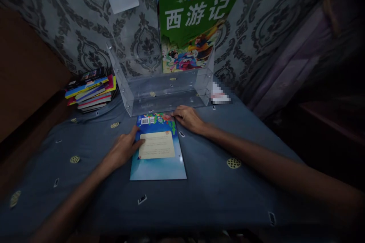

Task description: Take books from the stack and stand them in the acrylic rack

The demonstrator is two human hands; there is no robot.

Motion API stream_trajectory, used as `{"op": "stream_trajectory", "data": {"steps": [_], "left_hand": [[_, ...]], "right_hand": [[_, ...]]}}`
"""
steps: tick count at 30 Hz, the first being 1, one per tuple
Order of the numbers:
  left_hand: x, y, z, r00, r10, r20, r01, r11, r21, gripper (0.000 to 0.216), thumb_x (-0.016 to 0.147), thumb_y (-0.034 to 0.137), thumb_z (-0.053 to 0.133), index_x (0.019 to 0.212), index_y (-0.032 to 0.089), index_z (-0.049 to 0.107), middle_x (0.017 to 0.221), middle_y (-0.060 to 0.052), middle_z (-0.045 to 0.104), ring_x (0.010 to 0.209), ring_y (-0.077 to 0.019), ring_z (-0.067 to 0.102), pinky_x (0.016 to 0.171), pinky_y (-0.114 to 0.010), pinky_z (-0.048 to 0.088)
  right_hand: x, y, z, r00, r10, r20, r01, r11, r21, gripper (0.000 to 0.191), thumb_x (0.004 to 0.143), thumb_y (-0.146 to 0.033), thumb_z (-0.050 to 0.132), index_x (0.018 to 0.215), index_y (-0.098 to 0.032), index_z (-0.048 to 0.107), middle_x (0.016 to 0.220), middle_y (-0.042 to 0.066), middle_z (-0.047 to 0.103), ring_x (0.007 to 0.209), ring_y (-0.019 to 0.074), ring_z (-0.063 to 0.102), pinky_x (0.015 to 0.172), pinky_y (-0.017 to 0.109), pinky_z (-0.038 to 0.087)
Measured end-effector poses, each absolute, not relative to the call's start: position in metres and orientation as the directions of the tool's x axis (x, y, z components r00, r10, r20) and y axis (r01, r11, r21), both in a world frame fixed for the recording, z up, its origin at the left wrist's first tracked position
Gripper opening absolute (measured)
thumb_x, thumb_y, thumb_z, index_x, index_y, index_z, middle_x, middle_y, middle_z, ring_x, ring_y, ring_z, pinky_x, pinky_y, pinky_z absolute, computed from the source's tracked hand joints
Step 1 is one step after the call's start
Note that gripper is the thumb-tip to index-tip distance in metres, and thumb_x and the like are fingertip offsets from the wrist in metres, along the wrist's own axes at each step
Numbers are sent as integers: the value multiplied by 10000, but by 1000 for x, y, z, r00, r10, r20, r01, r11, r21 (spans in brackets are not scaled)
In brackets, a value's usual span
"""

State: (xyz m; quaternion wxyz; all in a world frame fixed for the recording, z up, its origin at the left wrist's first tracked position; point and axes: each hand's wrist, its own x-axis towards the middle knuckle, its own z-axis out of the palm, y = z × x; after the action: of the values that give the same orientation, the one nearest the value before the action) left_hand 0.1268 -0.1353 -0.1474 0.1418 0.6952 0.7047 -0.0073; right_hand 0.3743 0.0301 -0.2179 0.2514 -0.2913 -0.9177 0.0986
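One book (pixel 158 168), seemingly steadied: left hand (pixel 122 149) open, right hand (pixel 188 118) curled, grip unclear; lifting next needs an edge grip.

blue cloth (pixel 205 197), booklet (pixel 158 169), book stack (pixel 91 93), clear rack (pixel 123 90)

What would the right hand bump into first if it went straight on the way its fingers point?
The right hand would probably meet the clear stand first, just past the top of the blue book; depth is hard to judge.
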Motion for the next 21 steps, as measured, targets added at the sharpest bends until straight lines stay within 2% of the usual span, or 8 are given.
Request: {"op": "stream_trajectory", "data": {"steps": [5, 9, 12, 14, 18, 21], "left_hand": [[125, -128, -157, 29, 993, -117, 945, 11, 327, 381, 986, 427, 451, 1301, 216, 494, 726, 6, 666, 741, -231, 700, 644, -290, 477], [126, -125, -155, 43, 988, -147, 940, 10, 341, 380, 993, 414, 446, 1311, 210, 477, 687, 23, 622, 701, -224, 684, 636, -289, 473], [126, -123, -153, 53, 987, -151, 947, -1, 322, 366, 1003, 404, 441, 1307, 203, 483, 726, 8, 652, 717, -225, 691, 656, -297, 485], [128, -123, -153, 56, 991, -125, 967, -23, 254, 360, 1014, 396, 434, 1312, 200, 487, 768, -18, 689, 762, -241, 708, 672, -306, 494], [138, -127, -151, 27, 994, -109, 998, -32, -46, 364, 1037, 403, 409, 1300, 179, 524, 849, -102, 731, 821, -298, 727, 699, -353, 513], [150, -130, -149, 46, 992, -116, 980, -68, -186, 301, 1049, 340, 383, 1209, 186, 586, 1002, -133, 718, 909, -299, 713, 707, -359, 529]], "right_hand": [[369, 30, -219, -647, 632, 426, 552, 774, -310, 263, 930, -116, 546, 1048, -158, 777, 976, 120, 756, 946, 248, 643, 830, 350, 485], [369, 29, -220, -637, 641, 427, 555, 767, -323, 285, 919, -125, 535, 1066, -167, 776, 971, 117, 748, 938, 260, 624, 834, 369, 486], [369, 26, -219, -641, 645, 416, 559, 764, -323, 303, 920, -120, 521, 1094, -154, 766, 985, 122, 739, 941, 265, 612, 842, 379, 482], [369, 23, -218, -645, 651, 401, 566, 759, -323, 306, 931, -121, 512, 1107, -134, 761, 992, 136, 731, 953, 270, 606, 856, 382, 476], [370, 19, -217, -661, 645, 382, 566, 764, -310, 339, 954, -129, 475, 1169, -108, 736, 1041, 163, 720, 992, 292, 590, 880, 403, 475], [372, 18, -219, -682, 624, 381, 556, 781, -284, 366, 965, -141, 449, 1212, -87, 714, 1097, 178, 714, 1015, 297, 589, 899, 411, 482]]}}
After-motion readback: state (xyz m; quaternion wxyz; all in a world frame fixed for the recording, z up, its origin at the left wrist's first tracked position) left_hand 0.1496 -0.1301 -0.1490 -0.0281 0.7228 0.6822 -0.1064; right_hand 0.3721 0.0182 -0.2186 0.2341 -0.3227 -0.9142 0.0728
